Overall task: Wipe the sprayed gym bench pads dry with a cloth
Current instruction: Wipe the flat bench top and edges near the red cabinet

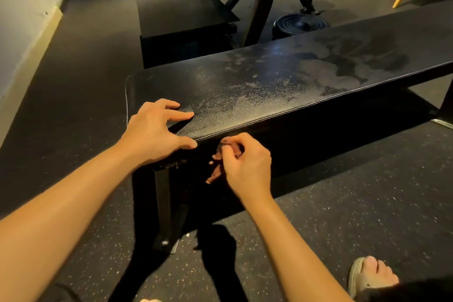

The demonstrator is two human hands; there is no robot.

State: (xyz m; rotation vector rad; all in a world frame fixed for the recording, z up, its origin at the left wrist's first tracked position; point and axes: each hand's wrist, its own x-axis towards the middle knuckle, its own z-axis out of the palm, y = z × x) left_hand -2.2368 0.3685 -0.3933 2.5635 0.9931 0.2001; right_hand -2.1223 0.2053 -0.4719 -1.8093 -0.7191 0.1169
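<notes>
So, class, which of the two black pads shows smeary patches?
The long bench pad under the left hand, beside the right hand gripping the cloth; the square pad behind looks evenly dull.

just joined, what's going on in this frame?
A person is bent over a black gym bench pad. The left hand rests on the pad's near corner with its fingers spread on the top. The right hand grips a small reddish cloth against the pad's side face, just under the near edge. The top still shows blotchy spray marks, mostly toward the far right end, so the wiping looks unfinished.
</notes>
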